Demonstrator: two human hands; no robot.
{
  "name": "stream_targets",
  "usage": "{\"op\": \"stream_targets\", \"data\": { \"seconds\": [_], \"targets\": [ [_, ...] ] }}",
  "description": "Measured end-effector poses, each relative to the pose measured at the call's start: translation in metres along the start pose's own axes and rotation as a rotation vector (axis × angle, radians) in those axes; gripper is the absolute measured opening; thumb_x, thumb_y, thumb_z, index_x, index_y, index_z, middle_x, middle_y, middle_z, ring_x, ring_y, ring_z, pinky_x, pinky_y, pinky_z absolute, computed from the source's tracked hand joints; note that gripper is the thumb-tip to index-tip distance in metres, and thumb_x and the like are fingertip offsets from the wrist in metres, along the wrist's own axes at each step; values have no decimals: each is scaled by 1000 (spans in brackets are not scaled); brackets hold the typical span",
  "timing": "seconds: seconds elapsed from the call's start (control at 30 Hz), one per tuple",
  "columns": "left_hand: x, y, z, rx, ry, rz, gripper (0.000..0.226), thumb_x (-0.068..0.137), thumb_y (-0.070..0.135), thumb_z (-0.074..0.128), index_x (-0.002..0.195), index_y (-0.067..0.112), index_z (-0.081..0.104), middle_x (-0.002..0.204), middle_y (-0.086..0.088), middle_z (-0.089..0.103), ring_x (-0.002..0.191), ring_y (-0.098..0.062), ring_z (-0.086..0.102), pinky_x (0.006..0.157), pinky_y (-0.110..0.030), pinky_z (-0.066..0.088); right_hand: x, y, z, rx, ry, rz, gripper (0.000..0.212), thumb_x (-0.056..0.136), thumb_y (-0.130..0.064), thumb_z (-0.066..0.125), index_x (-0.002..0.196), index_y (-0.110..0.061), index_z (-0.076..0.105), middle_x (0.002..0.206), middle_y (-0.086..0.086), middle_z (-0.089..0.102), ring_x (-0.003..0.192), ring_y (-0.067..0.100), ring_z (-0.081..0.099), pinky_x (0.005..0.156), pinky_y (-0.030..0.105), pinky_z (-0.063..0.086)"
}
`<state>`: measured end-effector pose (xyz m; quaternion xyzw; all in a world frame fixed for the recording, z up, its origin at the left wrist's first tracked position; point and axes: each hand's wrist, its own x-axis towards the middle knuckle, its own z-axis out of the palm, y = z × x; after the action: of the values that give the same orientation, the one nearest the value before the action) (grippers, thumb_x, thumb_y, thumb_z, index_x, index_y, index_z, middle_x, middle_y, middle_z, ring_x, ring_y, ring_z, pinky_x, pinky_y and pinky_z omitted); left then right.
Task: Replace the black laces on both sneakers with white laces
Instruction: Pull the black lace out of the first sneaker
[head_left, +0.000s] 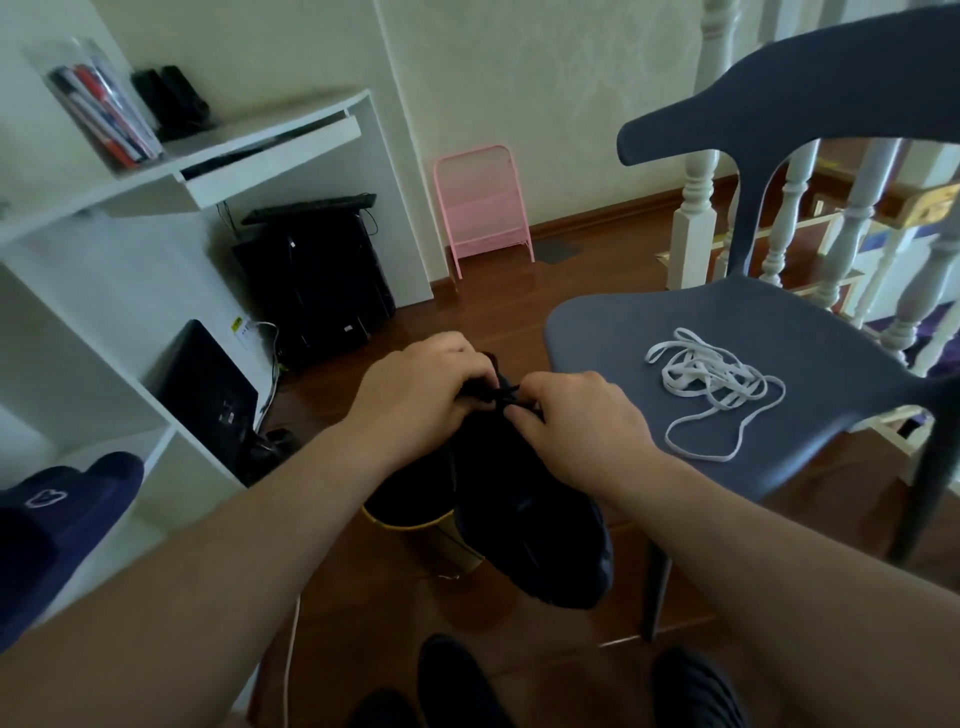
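I hold a black sneaker (524, 499) up in front of me, toe hanging down toward the floor. My left hand (421, 389) and my right hand (576, 421) meet at its top, both pinching the black lace (493, 392) between curled fingers. The lace is dark against the dark shoe, so its path is hard to make out. A loose tangle of white laces (711, 384) lies on the seat of the grey-blue chair (613, 332) to the right. I cannot pick out a second sneaker for certain.
A round bin with a yellow rim (415, 519) stands on the wooden floor under the shoe. A white desk (270, 140) with shelves is at left, a computer tower (317, 275) beneath it. A pink rack (483, 202) leans on the wall. White banisters (789, 208) stand behind the chair.
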<state>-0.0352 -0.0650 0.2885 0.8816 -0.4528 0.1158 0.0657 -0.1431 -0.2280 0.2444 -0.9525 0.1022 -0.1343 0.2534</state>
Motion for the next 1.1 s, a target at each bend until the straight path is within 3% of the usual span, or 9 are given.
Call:
{"op": "stream_targets", "data": {
  "seconds": [0.1, 0.2, 0.33, 0.43, 0.63, 0.8, 0.97, 1.03, 1.1],
  "targets": [
    [-3, -5, -6, -281, 104, -143, 7, 98, 32, 71, 97, 37, 66, 102, 16, 65, 94, -5, 61, 83, -32, 53, 0, 1, 2, 13, 14, 9, 23, 100, -50, 55, 99, -28, 62, 94, 1, 65, 88, 33, 61, 65, 37, 45],
    [-2, -6, -22, -1004, 300, -454, 15, 111, 28, 52, 96, 31, 56, 87, 10, 74, 54, -3, 52, 50, -19, 42, 3, 10, 4, 37, 8, 42, 23, 100, -51, 55, 92, -30, 59, 94, 0, 65, 89, 31, 61, 66, 37, 45],
    [-3, -21, -56, -1458, 441, -660, 14, 112, 29, 50, 101, 20, 54, 72, 5, 69, 48, -6, 41, 40, -18, 33, 4, 21, 6, 32, -10, 73, 23, 100, -51, 56, 85, -32, 55, 88, -3, 63, 87, 29, 61, 65, 36, 44],
    [-3, -31, -63, -1456, 432, -615, 12, 108, 26, 57, 100, 18, 58, 75, 3, 65, 52, -7, 45, 44, -19, 36, 4, 24, 5, 26, -6, 78, 22, 100, -51, 56, 88, -33, 58, 88, -4, 63, 86, 28, 61, 64, 35, 44],
    [0, -50, -27, -1103, 235, -655, 16, 106, 31, 62, 95, 20, 65, 78, 4, 67, 57, -11, 51, 48, -26, 42, 5, 25, -1, -4, -21, 94, 22, 99, -53, 57, 94, -32, 63, 92, -3, 65, 89, 28, 62, 67, 37, 50],
    [12, -86, 18, -1097, 158, -883, 9, 105, 23, 64, 97, 20, 67, 97, -8, 66, 70, -18, 54, 55, -31, 44, 3, 32, -8, -46, -37, 125, 23, 98, -52, 58, 93, -31, 66, 93, -2, 66, 90, 28, 63, 71, 39, 53],
    [13, -124, 54, -1155, 71, -1176, 25, 107, 26, 60, 89, 9, 65, 81, -10, 59, 65, -23, 55, 63, -36, 47, 8, 38, -9, -29, -4, 127, 25, 98, -50, 59, 82, -31, 59, 84, -6, 65, 84, 25, 63, 69, 38, 53],
    [11, -134, 67, -1214, 63, -1243, 23, 102, 30, 66, 98, 7, 66, 81, -11, 62, 68, -24, 60, 72, -37, 49, 10, 37, -10, -23, 0, 116, 24, 98, -50, 59, 82, -31, 60, 84, -7, 65, 84, 24, 62, 69, 38, 53],
    [12, -140, 80, -1312, 60, -1257, 44, 88, 33, 77, 122, 7, 66, 104, -12, 67, 89, -27, 65, 83, -40, 51, 12, 35, -10, -16, -3, 106, 23, 98, -49, 59, 85, -30, 63, 84, -8, 64, 84, 22, 62, 68, 37, 52]
  ]
}}
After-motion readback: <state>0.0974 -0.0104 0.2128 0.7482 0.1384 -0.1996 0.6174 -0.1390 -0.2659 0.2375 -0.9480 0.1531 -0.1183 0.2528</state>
